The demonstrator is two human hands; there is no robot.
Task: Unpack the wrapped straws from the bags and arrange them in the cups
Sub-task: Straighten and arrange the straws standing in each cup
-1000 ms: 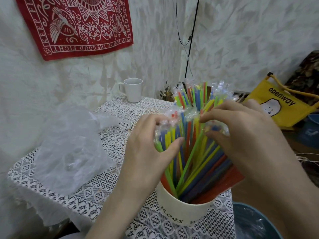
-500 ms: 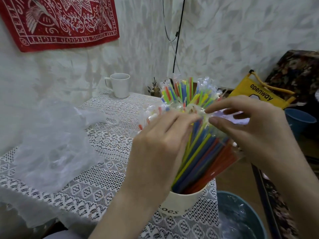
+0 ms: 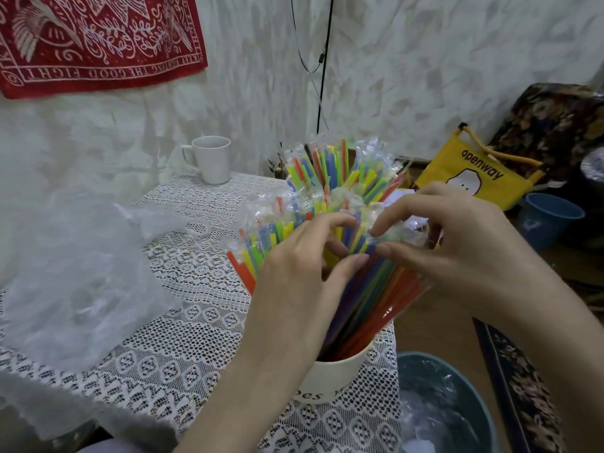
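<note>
A cream cup [image 3: 330, 380] with dark lettering stands near the table's front right corner, packed with wrapped straws [image 3: 330, 178] in red, blue, green and yellow that fan outward. My left hand [image 3: 294, 276] reaches into the bunch from the left, its curled fingers and thumb among the wrapped tops. My right hand [image 3: 457, 237] pinches the clear wrapper ends of some straws between thumb and forefinger. A second white cup [image 3: 212, 160] with a handle stands empty at the table's back edge. A crumpled clear plastic bag [image 3: 72, 276] lies on the table's left side.
A white lace cloth [image 3: 183, 325] covers the table. A teal bin [image 3: 451, 407] lined with plastic stands on the floor at the right. A yellow bag [image 3: 474, 174] and a blue bucket [image 3: 549, 220] lie beyond it. A red cloth [image 3: 98, 37] hangs on the wall.
The view has tilted down and left. My two hands have drawn closer over the straw tops, and the bunch has spread wider toward the left.
</note>
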